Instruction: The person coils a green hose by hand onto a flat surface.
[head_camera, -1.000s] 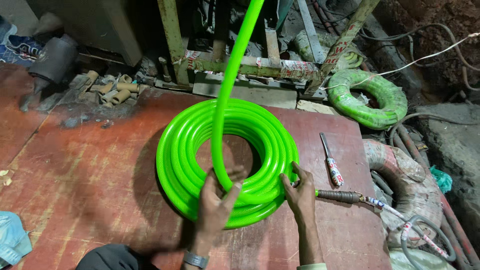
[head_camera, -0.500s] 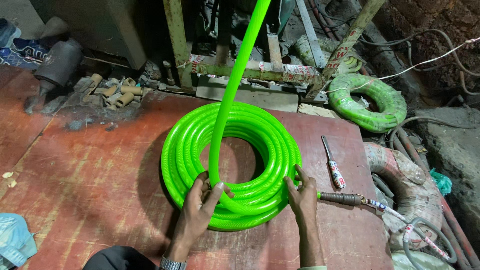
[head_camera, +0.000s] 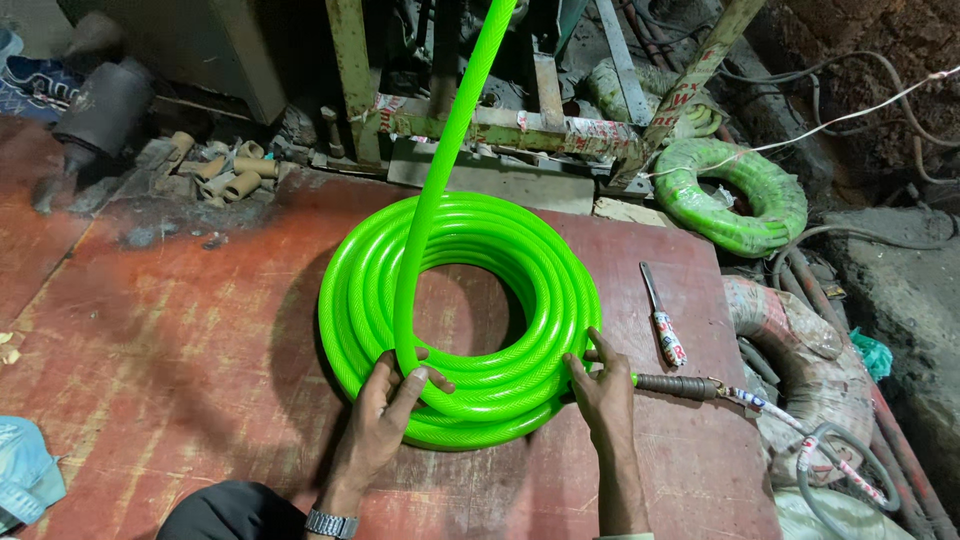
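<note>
Green hose coil (head_camera: 520, 262) flat on red table (head_camera: 180, 340), near edge grasped by left hand (head_camera: 385, 415) and right hand (head_camera: 600, 395)

A worn red wooden board (head_camera: 150, 330) is serving as the work surface. Beyond it, a taped metal frame (head_camera: 500, 125) is standing among clutter, and a wrapped green hose coil (head_camera: 745, 195) is lying on dark, dimly lit ground.

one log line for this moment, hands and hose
left hand: on near edge of green hose coil | right hand: on coil's right edge | coil: flat on red board | knife: right of coil
</note>
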